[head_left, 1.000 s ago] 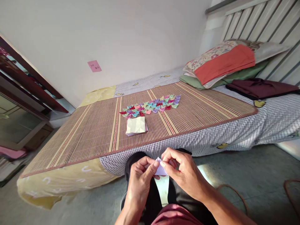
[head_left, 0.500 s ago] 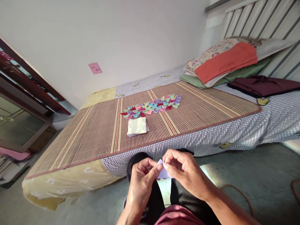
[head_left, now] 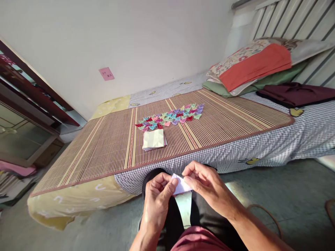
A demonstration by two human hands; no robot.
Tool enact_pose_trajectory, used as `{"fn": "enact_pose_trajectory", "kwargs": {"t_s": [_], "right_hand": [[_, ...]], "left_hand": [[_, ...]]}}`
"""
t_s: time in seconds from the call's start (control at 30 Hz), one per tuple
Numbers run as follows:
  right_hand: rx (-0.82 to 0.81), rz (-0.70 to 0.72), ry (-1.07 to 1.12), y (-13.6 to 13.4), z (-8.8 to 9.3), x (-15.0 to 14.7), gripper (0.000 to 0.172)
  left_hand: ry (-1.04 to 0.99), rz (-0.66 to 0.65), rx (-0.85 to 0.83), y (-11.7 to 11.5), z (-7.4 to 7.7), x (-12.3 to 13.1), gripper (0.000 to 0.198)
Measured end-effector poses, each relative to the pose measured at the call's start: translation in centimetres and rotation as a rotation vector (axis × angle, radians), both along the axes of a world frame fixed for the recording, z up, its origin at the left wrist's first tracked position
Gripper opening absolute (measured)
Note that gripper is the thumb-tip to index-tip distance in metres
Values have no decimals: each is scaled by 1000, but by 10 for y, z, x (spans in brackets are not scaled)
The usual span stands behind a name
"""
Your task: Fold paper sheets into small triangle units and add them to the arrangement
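A small folded piece of pale lilac paper [head_left: 181,185] is held above my lap, between both hands. My left hand [head_left: 159,193] pinches its left end, the thumb lying on the front face. At the paper's upper right, the thumb and forefinger of my right hand [head_left: 205,184] close on its edge. On the bed beyond lies a stack of creased square papers [head_left: 153,139], a cream sheet on top. Just behind that stack, several small folded paper pieces [head_left: 170,117] in many colours are set out in rows.
The bed carries a striped bamboo mat [head_left: 110,146] over a checked sheet [head_left: 222,157]. Pillows [head_left: 256,66] and a folded maroon cloth [head_left: 295,94] lie at the right end. A pink note [head_left: 106,74] is on the wall. A cable [head_left: 269,214] runs on the floor at right.
The lilac paper has turned in my fingers; its peak now points up and left, and more of its face shows. My right hand has shifted slightly along its edge.
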State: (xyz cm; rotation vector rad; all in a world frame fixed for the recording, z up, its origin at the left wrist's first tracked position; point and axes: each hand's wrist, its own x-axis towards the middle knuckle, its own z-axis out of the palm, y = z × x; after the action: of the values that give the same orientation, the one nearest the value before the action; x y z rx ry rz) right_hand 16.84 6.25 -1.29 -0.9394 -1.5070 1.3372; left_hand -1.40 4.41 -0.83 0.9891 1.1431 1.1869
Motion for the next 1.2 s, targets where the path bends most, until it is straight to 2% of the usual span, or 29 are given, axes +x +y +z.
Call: {"fn": "enact_pose_trajectory", "kwargs": {"t_s": [0.17, 0.33, 0.5, 0.83, 0.97, 1.2], "right_hand": [[-93, 57, -14, -1, -3, -2, 36], [-74, 7, 21, -3, -2, -13, 36], [-72, -39, 9, -4, -4, -14, 34], [1, -47, -82, -8, -6, -10, 47], [47, 8, -112, -7, -4, -5, 47], [93, -11, -168, -8, -5, -2, 49]], "left_hand": [[-50, 93, 26, 0, -4, 2, 41], [-154, 106, -28, 0, -5, 8, 38], [-205, 104, 2, -1, -5, 12, 36], [-148, 60, 24, -1, -3, 8, 36], [-111, 50, 39, 0, -4, 3, 35], [-17, 64, 82, -2, -1, 5, 37]]}}
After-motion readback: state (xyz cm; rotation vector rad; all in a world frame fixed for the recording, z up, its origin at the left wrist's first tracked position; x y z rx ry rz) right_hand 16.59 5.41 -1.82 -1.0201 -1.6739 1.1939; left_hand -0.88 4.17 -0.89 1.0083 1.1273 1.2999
